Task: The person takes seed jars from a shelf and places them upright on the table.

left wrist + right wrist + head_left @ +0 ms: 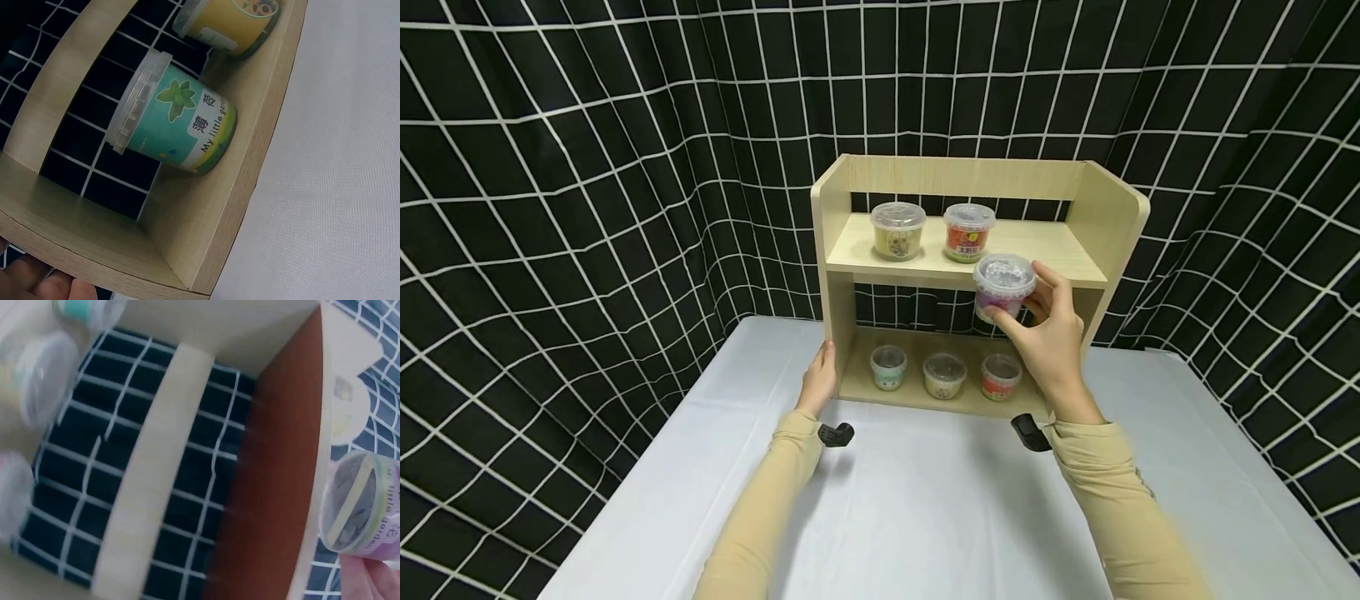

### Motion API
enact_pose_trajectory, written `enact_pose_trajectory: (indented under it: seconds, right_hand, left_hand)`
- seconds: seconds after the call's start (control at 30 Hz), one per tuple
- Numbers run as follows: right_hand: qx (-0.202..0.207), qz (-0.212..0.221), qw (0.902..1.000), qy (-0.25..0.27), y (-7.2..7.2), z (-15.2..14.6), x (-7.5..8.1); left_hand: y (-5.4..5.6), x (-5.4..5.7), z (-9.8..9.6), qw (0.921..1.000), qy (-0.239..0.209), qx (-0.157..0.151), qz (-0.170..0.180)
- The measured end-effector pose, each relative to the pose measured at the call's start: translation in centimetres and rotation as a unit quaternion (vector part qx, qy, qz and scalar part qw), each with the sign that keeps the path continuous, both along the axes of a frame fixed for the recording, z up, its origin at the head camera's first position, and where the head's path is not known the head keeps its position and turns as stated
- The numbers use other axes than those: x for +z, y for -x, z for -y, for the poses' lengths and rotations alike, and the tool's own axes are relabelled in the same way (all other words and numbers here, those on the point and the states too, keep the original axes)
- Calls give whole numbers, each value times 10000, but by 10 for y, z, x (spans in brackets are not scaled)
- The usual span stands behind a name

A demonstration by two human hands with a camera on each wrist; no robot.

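Observation:
My right hand (1047, 329) grips a clear-lidded cup with a purple label (1002, 287) between thumb and fingers, in front of the upper shelf's edge. In the right wrist view this purple cup (369, 506) shows grey contents and a pale stick through its clear bottom. My left hand (818, 379) rests against the outside of the wooden shelf's left side panel (835, 300). On the upper board stand a yellow cup (898, 232) and a red cup (967, 233). Below, nearest the left hand, is a teal mint-label cup (178, 119).
On the bottom board, right of the teal cup, stand a yellow cup (943, 377) and a red cup (1001, 377). The shelf sits on a white-covered table (910, 500). Black cloth with white grid lines (625, 167) hangs behind and along both sides.

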State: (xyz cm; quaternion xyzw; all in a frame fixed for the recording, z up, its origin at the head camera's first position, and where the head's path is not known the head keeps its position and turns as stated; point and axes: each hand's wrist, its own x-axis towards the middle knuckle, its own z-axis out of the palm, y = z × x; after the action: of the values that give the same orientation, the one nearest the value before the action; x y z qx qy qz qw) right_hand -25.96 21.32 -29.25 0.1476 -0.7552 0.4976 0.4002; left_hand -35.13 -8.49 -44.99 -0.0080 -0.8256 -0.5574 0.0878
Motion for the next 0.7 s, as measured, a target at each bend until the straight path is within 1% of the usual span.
enact_pose_trajectory:
  seconds: [0.13,0.27,0.4,0.5,0.6,0.63,0.7]
  right_hand:
    - [207,245,9995,14,-6,7,-16]
    - [335,439,9984,-75,-10,11,-34]
    - [454,647,9963,-345,-14,16,-50]
    - [538,799,9940,-509,-26,26,-51]
    - [641,862,9926,-568,-36,35,-51]
    - [689,876,9923,-540,-36,37,-53]
    - [740,918,9916,-539,-31,35,-66]
  left_hand:
    - [1,1,-1,10000,29,29,0]
    - [3,0,0,10000,75,-17,6]
    - [4,1,-1,9999,98,-64,13]
    - [3,1,0,9999,113,-47,11]
    - [4,1,1,9999,125,-71,28]
    - [3,1,1,9999,124,-87,34]
    - [4,3,2,9998,141,-127,42]
